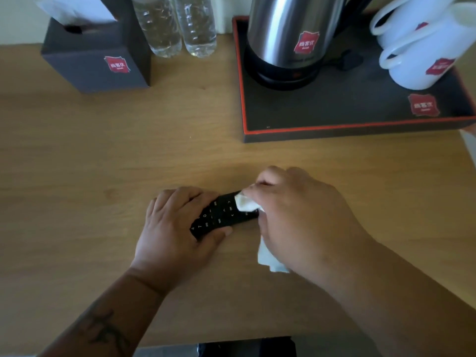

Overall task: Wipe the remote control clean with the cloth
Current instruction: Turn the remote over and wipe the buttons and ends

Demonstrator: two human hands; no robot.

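Your remote control (221, 215) lies face up on the wooden counter (77, 163), toward the near edge and about midway along it, angled so its far end points up and right. Your left hand (177, 225) holds it at the lower end: fingers curled over the far side, thumb pressed along the near side, palm down. That grip looks meant to pin the remote so it won't skid while being rubbed. Your right hand (301, 215) comes in from the right, wrist raised, fingers bunched and curled around a white cloth (246, 203). A wad of the cloth is pressed onto the upper end of the button face, and a loose tail hangs out below the palm onto the counter. Judging by the exposed keys in the middle, the wipe is working the top section, with the centre and lower keypad likely left to do; the part under your left hand will need a regrip. At the far right corner a dark tray (334, 130) with an orange rim carries a steel kettle (286, 34) and white mugs (422, 47). Along the far edge to the left stand two water bottles (177, 24) and a dark tissue box (98, 57), all well apart from your hands.
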